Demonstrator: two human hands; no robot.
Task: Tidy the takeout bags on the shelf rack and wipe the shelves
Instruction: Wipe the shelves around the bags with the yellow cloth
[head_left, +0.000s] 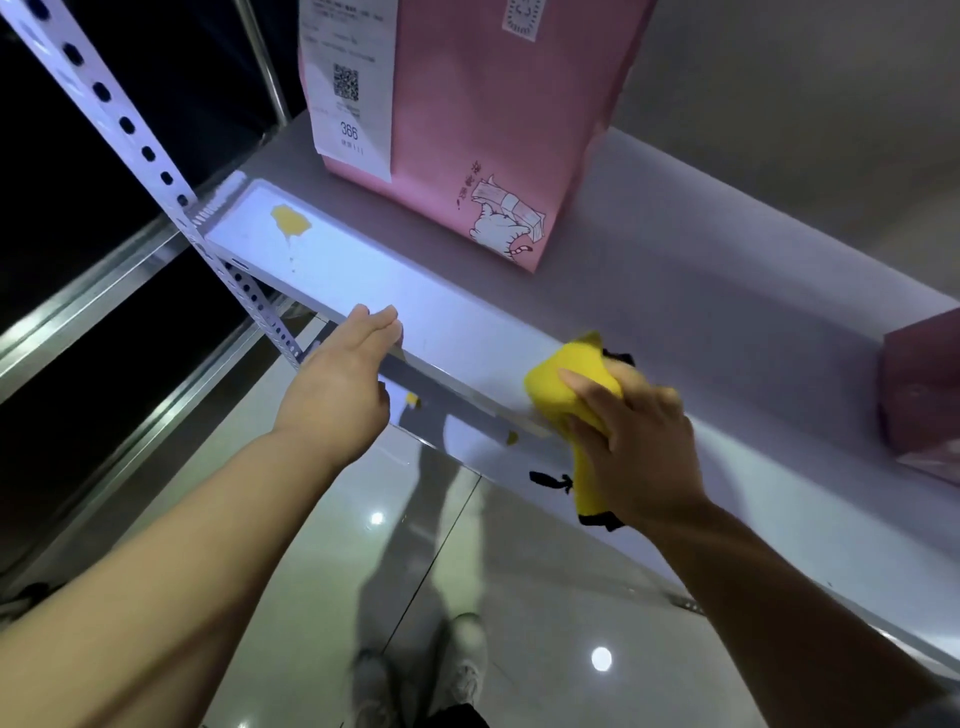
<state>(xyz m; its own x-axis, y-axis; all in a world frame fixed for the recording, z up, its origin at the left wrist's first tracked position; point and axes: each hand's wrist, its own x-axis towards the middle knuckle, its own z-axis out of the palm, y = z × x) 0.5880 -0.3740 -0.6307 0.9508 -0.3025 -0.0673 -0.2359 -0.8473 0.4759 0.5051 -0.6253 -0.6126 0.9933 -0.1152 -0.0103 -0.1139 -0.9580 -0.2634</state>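
Right hand (636, 441) grips crumpled yellow cloth (571, 387) on white metal shelf (675, 322) — left hand (343, 379), fingers straight, rests on edge.

The one camera sits on my head, a wide-angle view facing forward and steeply down. It is close over the front edge of the pale grey metal shelf (649, 291), with the glossy tiled floor (519, 597) far below.

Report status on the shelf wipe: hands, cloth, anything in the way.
Left hand rests on shelf front edge. Right hand grips yellow cloth on that edge. Yellow stain at left end unwiped; pink bag stands behind, apart from cloth.
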